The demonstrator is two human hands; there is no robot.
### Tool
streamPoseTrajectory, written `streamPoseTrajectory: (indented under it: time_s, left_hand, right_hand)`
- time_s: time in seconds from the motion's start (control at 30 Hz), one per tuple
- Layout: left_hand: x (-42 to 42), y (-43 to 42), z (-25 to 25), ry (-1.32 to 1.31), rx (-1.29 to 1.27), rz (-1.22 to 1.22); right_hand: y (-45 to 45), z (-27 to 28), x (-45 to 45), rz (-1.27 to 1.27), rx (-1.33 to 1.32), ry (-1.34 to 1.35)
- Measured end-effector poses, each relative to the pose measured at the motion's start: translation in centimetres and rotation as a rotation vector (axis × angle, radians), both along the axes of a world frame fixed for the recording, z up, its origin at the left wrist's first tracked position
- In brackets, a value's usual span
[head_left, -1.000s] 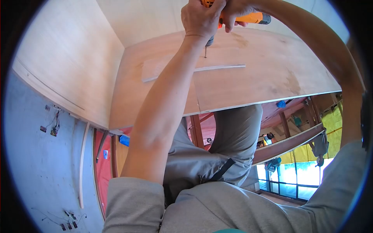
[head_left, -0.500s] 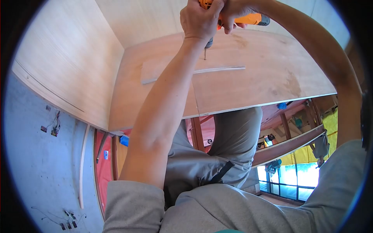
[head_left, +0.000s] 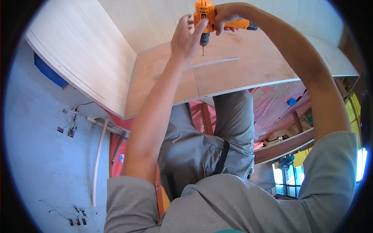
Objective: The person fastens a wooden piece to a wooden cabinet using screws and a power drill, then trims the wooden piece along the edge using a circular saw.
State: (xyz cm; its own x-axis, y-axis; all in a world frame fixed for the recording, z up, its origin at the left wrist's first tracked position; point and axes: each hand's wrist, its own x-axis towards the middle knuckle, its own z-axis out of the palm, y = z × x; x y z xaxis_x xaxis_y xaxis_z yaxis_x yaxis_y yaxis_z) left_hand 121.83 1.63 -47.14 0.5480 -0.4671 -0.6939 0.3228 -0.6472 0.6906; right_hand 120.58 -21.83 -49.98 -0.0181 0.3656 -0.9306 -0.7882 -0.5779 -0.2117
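Note:
An orange and black cordless drill [head_left: 204, 17] is held upright at the top of the head view, its bit pointing down. My right hand [head_left: 229, 14] is closed around its handle. My left hand [head_left: 185, 39] is beside the drill body, fingers apart and slightly blurred. Its thumb overlaps the drill; whether it touches I cannot tell. Beneath the bit is a thin pale wood strip [head_left: 217, 61] on a plywood panel [head_left: 241, 72]. The strip's left part passes behind my left forearm.
A plywood side panel [head_left: 83, 42] rises at left, beyond it a blue-grey wall [head_left: 50, 163] with loose wires. The front edge of the plywood crosses above my legs [head_left: 233, 116]. Reddish sheeting [head_left: 278, 105] and a curved wooden beam [head_left: 285, 145] are below right.
My left hand has loosened from around the drill and its fingers have spread. The drill sits lower and slightly left in view, more of it visible. The view has shifted.

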Motion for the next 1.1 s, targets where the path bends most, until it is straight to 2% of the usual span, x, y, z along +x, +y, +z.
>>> streamPoseTrajectory:
  time_s: [0.03, 0.13, 0.17, 0.23, 0.27, 0.3, 0.33, 0.37, 0.43, 0.57, 0.63, 0.77, 0.83, 0.93, 1.03, 1.1]
  left_hand:
    - [-0.7, 1.9, 1.7, -0.011, -0.049, 0.035]
    - [-2.1, 8.1, 7.7, 0.125, 0.031, -0.248]
    - [-3.5, 10.0, 9.1, 0.145, 0.050, -0.350]
    - [-5.4, 12.2, 12.3, -0.098, 0.034, -0.712]
    - [-6.3, 12.7, 12.3, -0.113, 0.019, -0.734]
    - [-7.4, 13.3, 12.0, -0.292, -0.053, -0.776]
    - [-8.3, 13.9, 11.4, -0.473, -0.135, -0.812]
    - [-9.2, 14.5, 10.1, -0.493, -0.166, -0.837]
    - [-10.3, 15.1, 7.5, -0.698, -0.029, -0.919]
    - [-11.0, 15.8, 7.6, -0.767, -0.005, -0.974]
    - [-10.7, 15.4, 7.2, -0.812, -0.011, -0.913]
    - [-11.1, 14.9, 8.2, -0.843, 0.073, -0.956]
    - [-11.4, 14.8, 8.0, -0.892, 0.128, -0.928]
    - [-11.5, 15.1, 7.4, -0.962, 0.113, -0.914]
    - [-11.7, 14.6, 7.7, -0.920, 0.239, -0.960]
    - [-11.7, 14.2, 8.1, -0.949, 0.231, -0.939]
  right_hand:
    - [-0.6, 0.4, -1.2, -0.017, 0.000, 0.000]
    - [-2.3, 1.1, -6.2, -0.413, -0.106, -0.182]
    - [-2.8, 3.0, -7.3, -0.427, -0.118, -0.189]
    - [-2.1, 9.1, -10.0, -0.667, -0.364, -0.407]
    - [-2.1, 12.0, -10.9, -0.750, -0.408, -0.408]
    - [-1.8, 14.3, -12.4, -0.773, -0.430, -0.419]
    - [-1.3, 16.3, -14.2, -0.982, -0.431, -0.429]
    - [-0.5, 18.4, -16.2, -1.193, -0.430, -0.442]
    - [2.5, 23.8, -19.8, -1.447, -0.500, -0.368]
    - [13.2, 30.9, -28.1, -2.121, -0.356, -0.406]
    - [19.7, 32.8, -31.6, -2.371, -0.383, -0.319]
    - [31.1, 35.2, -35.5, -2.771, -0.404, -0.202]
    - [36.0, 35.8, -37.1, -2.880, -0.328, -0.205]
    - [42.4, 36.2, -38.6, -3.005, -0.286, -0.061]
    - [48.1, 34.6, -39.3, -3.122, -0.198, 0.009]
    - [50.7, 33.6, -39.1, -3.161, -0.149, 0.043]
